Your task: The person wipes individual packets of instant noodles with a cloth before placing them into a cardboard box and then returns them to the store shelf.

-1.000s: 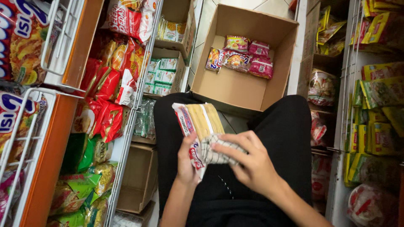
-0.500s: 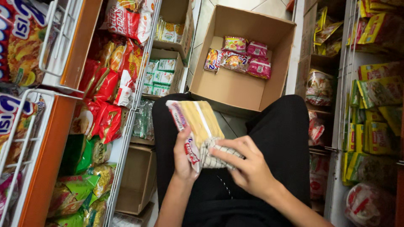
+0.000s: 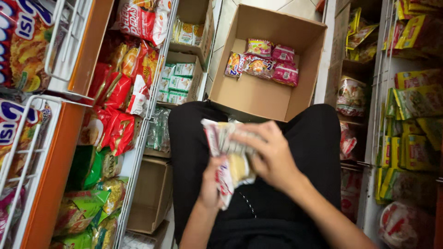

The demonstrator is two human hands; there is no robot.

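Both hands hold a noodle packet (image 3: 226, 152) above the lap. The left hand (image 3: 211, 184) grips its lower edge, fingers closed; the right hand (image 3: 272, 154) clamps over the top, seemingly pinching it. An open cardboard box (image 3: 258, 97) lies just beyond the knees.

open cardboard box (image 3: 258, 99) ahead, packed shelves (image 3: 115, 106) flanking

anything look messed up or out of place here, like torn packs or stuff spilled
Nothing stands out. Both hands, left hand and right hand, grip a multipack of noodle packets over the lap. Four packets lie flat in the open cardboard box. No spill shows; the multipack is too blurred to judge for tears.
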